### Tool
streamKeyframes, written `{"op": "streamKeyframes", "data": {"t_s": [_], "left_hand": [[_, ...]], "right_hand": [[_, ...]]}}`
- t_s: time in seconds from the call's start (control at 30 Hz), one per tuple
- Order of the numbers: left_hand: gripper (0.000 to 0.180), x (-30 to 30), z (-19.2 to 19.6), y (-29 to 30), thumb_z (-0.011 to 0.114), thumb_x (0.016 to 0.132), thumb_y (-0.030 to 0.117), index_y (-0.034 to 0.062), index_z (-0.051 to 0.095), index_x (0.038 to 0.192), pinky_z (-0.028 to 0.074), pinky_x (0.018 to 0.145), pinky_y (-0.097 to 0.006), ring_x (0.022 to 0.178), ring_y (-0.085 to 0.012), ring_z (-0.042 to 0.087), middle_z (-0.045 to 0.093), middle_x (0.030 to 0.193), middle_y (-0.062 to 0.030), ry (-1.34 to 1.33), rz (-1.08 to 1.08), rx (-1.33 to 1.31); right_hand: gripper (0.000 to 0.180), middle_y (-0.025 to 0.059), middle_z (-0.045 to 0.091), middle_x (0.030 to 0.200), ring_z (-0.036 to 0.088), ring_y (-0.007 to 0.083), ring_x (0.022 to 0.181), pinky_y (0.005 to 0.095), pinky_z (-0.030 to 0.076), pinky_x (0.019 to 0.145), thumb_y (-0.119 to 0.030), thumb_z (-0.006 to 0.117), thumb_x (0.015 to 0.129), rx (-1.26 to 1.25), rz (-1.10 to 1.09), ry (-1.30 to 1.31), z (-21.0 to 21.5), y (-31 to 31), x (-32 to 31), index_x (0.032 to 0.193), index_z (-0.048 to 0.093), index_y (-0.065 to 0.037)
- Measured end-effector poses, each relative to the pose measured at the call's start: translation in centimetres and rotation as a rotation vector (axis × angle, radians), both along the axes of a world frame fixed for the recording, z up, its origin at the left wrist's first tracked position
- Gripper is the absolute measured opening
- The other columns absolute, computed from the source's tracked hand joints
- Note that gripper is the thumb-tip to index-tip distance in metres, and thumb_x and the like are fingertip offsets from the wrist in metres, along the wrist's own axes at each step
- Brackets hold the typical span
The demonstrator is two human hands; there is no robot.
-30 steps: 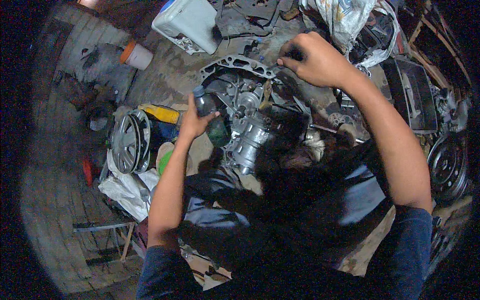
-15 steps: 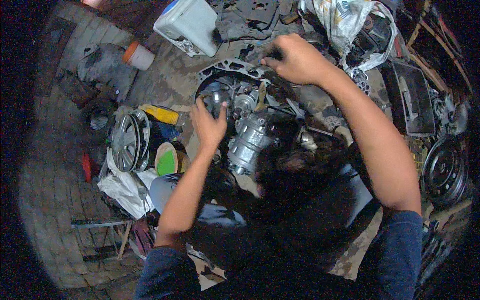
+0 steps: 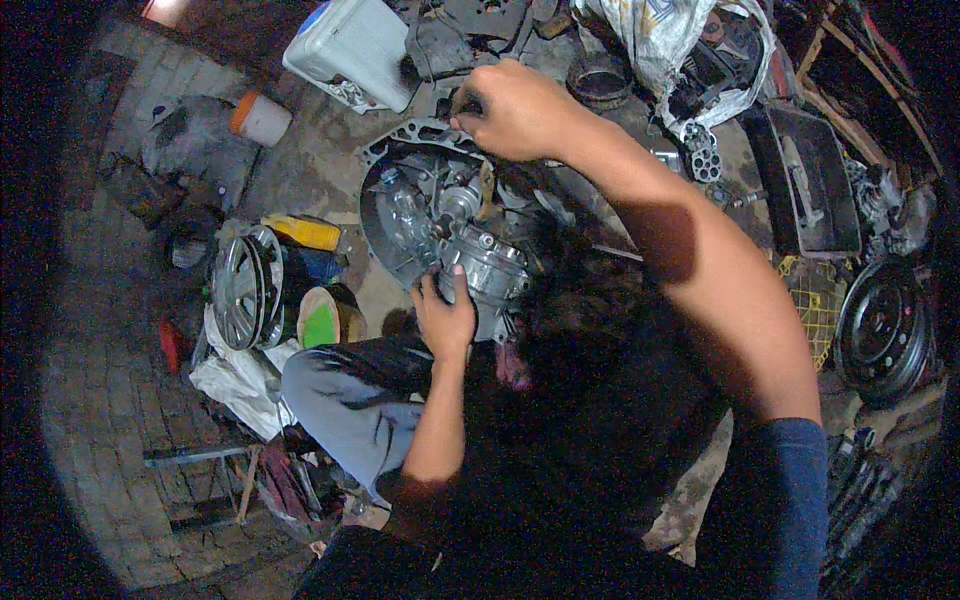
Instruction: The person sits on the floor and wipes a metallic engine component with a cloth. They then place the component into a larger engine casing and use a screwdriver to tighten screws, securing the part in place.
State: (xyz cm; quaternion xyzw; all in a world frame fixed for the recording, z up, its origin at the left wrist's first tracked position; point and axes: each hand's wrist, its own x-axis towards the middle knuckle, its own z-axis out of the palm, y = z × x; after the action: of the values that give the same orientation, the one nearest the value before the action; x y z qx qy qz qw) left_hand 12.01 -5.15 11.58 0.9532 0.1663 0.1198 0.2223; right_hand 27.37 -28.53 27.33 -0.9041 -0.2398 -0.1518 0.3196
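Observation:
In front of me on the floor sits a silver gearbox casing (image 3: 485,265) with a wide, hollow bell-shaped end (image 3: 385,200) and a shaft inside it. My left hand (image 3: 445,320) lies against the near side of the casing, fingers apart and touching the metal. Above the far rim of the bell end, my right hand (image 3: 515,110) is closed, thumb and fingers curled together. Whatever it grips, if anything, is hidden; a small dark piece shows beside the fingers. Deep shadow covers the casing's right side.
A white plastic box (image 3: 350,60) stands at the far side. Wheel covers (image 3: 245,290) and a yellow bottle (image 3: 303,232) lie to the left. On the right are a black tray (image 3: 805,190), a steel wheel rim (image 3: 885,330) and a white sack (image 3: 650,45).
My left hand has moved from inside the bell end back toward me, onto the casing. The right hand has shifted left over the rim. The gearbox now appears turned and further left.

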Motion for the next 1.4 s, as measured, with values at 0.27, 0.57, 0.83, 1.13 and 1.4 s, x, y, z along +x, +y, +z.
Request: {"op": "streamKeyframes", "data": {"t_s": [0.27, 0.57, 0.83, 1.13, 1.4], "left_hand": [[0.051, 0.5, -1.3, 0.5, 0.064, 0.094, 0.046, 0.0022, 0.066, 0.121, 0.047, 0.098, -0.048, 0.114, -0.0428, 0.060, 0.064, 0.117, -0.0224, -0.179, -0.022, -0.109], [0.050, 0.9, -2.7, 0.8, 0.068, 0.091, 0.046, 0.0017, 0.068, 0.115, 0.049, 0.093, -0.048, 0.106, -0.0422, 0.063, 0.067, 0.113, -0.0225, -0.211, 0.101, -0.159], [0.037, 1.2, -3.9, 0.8, 0.070, 0.092, 0.031, -0.0030, 0.069, 0.106, 0.051, 0.090, -0.046, 0.098, -0.0385, 0.066, 0.070, 0.107, -0.0196, -0.413, 0.048, -0.651], [0.025, 0.4, -3.5, -0.1, 0.066, 0.091, 0.023, 0.0021, 0.070, 0.105, 0.046, 0.097, -0.047, 0.112, -0.0409, 0.060, 0.065, 0.121, -0.0219, -0.342, 0.181, -0.614], [0.023, 0.5, -1.9, 0.4, 0.064, 0.090, 0.017, -0.0009, 0.069, 0.103, 0.045, 0.100, -0.048, 0.115, -0.0410, 0.060, 0.065, 0.121, -0.0217, -0.378, 0.127, -0.602]], "right_hand": [[0.032, 0.0301, 0.067, 0.101, 0.066, 0.0449, 0.099, 0.0494, 0.053, 0.091, -0.027, 0.071, 0.087, -0.016, 0.048, 0.046, -0.4, -0.4, 0.8, 0.105, 0.071, 0.000], [0.029, 0.0299, 0.067, 0.101, 0.064, 0.0475, 0.100, 0.0492, 0.054, 0.089, -0.022, 0.073, 0.085, -0.446, -0.029, 0.344, 0.0, 0.0, -5.5, 0.098, 0.066, 0.003], [0.017, 0.0244, 0.069, 0.098, 0.062, 0.0485, 0.097, 0.0507, 0.050, 0.081, -0.014, 0.069, 0.090, -0.108, -0.399, 0.501, -8.0, 2.4, -14.7, 0.097, 0.071, 0.001], [0.016, 0.0238, 0.070, 0.081, 0.071, 0.0355, 0.074, 0.0396, 0.053, 0.070, -0.009, 0.065, 0.094, 0.102, -0.539, 0.152, -18.2, 6.4, -18.4, 0.096, 0.070, 0.006], [0.015, 0.0230, 0.071, 0.091, 0.071, 0.0387, 0.085, 0.0385, 0.054, 0.075, -0.003, 0.064, 0.092, 0.142, -0.558, 0.229, -17.9, 10.9, -21.4, 0.105, 0.071, 0.002]]}}
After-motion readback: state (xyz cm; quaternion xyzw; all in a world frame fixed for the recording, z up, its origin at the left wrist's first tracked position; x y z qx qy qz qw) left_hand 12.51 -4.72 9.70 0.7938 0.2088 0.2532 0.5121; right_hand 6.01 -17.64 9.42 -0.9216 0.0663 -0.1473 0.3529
